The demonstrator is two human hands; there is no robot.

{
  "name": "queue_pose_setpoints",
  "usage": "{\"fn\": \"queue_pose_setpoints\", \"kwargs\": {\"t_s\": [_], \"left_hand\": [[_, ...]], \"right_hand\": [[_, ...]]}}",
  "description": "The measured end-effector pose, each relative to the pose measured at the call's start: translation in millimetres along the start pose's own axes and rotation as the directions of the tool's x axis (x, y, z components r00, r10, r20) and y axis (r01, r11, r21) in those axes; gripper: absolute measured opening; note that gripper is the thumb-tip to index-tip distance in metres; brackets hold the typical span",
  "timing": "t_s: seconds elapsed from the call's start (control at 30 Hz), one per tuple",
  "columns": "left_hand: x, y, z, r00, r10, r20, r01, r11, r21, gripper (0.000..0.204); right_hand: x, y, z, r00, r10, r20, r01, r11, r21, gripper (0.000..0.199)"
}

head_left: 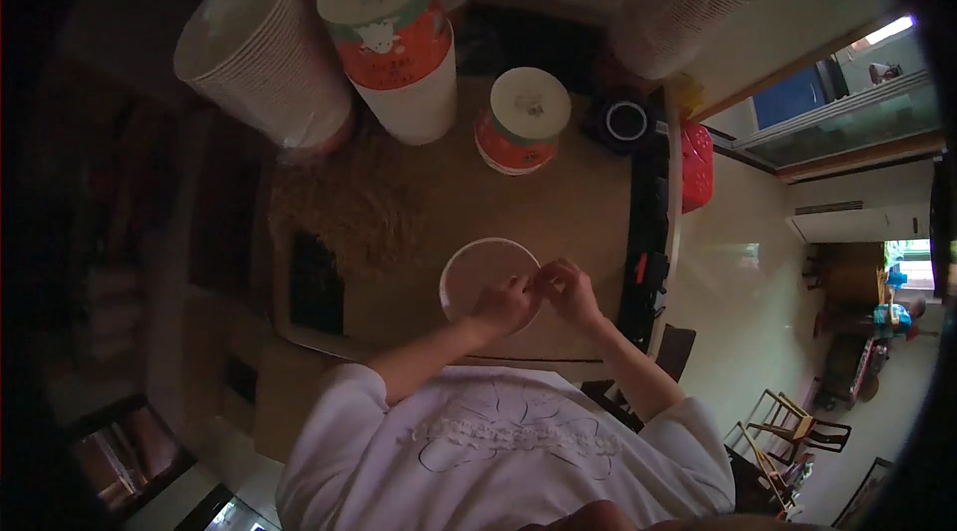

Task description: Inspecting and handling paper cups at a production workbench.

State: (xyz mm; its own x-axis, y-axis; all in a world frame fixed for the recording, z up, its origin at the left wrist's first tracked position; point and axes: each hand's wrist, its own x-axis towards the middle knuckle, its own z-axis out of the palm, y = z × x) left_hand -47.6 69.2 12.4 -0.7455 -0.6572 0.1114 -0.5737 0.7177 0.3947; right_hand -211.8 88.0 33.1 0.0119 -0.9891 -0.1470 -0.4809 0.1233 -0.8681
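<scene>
A round paper tub [477, 270], pale inside with a white rim, stands at the table's near side, close to my body. My left hand [505, 305] reaches over its near right part, fingers bent and closed. My right hand [566, 292] meets it at the tub's right rim, fingertips pinched together. Whatever the fingers hold is too small or too dark to make out. Beyond the tub, an orange and white printed paper tub [518, 154] shows a pale round top. A tangled pile of tan, string-like strands [364, 222] lies to the left.
Tall nested stacks of white paper tubs [254, 62] rise at the back left, beside a stack topped by an orange printed tub [399, 47]. Another wrapped stack [683, 7] stands back right. A black round device [625, 120] and a red basket [697, 167] line the right edge.
</scene>
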Motion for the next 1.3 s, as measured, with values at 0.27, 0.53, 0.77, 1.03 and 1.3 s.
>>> {"fn": "queue_pose_setpoints", "kwargs": {"t_s": [0.27,0.53,0.77,1.03,1.3], "left_hand": [[-9,-1,24,0.745,-0.437,0.505,0.489,-0.159,-0.858,0.010],[-7,6,18,0.663,-0.306,0.683,0.347,-0.683,-0.643,0.011],[-6,9,21,0.638,-0.337,0.692,0.415,-0.607,-0.678,0.011],[-6,5,9,0.695,-0.318,0.645,0.461,-0.491,-0.739,0.016],[1,1,-1,0.689,-0.214,0.693,0.491,-0.566,-0.663,0.019]], "right_hand": [[-35,5,25,0.953,-0.063,-0.297,0.051,0.998,-0.048,0.012],[-43,12,38,0.877,0.026,-0.479,0.001,0.998,0.056,0.014],[-47,13,36,0.862,-0.157,-0.482,0.084,0.982,-0.169,0.020],[-49,10,36,0.883,-0.143,-0.447,0.079,0.984,-0.160,0.027],[-47,9,28,0.899,-0.173,-0.403,0.125,0.982,-0.143,0.026]]}}
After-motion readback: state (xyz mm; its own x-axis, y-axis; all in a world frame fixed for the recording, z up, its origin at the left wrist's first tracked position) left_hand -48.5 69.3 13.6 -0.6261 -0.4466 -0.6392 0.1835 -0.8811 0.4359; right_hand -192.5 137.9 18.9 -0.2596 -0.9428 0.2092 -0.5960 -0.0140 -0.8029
